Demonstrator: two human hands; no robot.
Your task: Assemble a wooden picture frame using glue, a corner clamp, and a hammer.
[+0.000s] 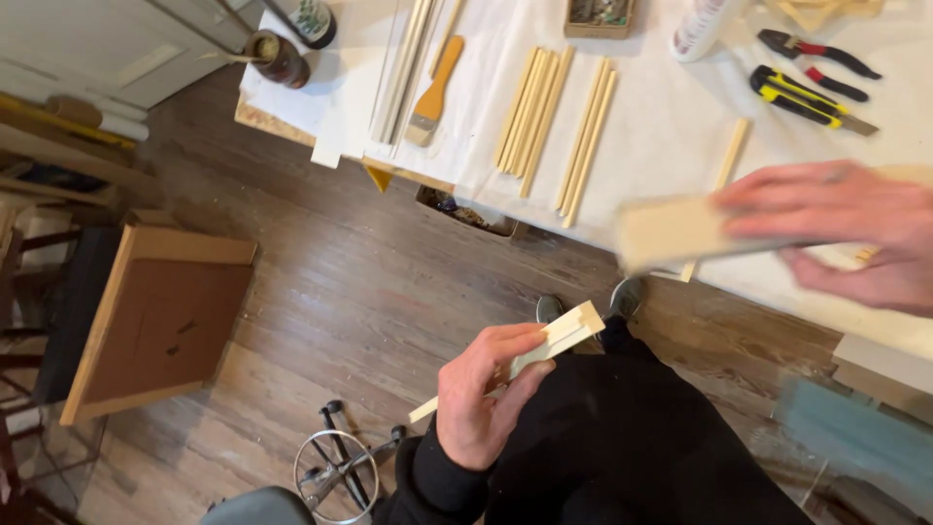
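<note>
My left hand (pixel 481 394) is closed around a pale wooden strip (pixel 554 340) with a short crosspiece at its upper end, held over my lap. My right hand (pixel 841 228) grips a flat, pale wooden block (pixel 671 231), blurred by motion, above the table's near edge. Under it lies a single wooden stick (pixel 729 156). Two bundles of pale wooden sticks (pixel 556 122) lie side by side on the white-covered table (pixel 661 126).
A wooden-handled paintbrush (pixel 432 92), long white strips (pixel 403 63), red-handled pliers (pixel 821 60) and a yellow-black utility knife (pixel 807 100) lie on the table. A dark jar (pixel 279 56) stands at its corner. A wooden frame (pixel 155 321) leans on the floor, left; a stool base (pixel 340 472) is below.
</note>
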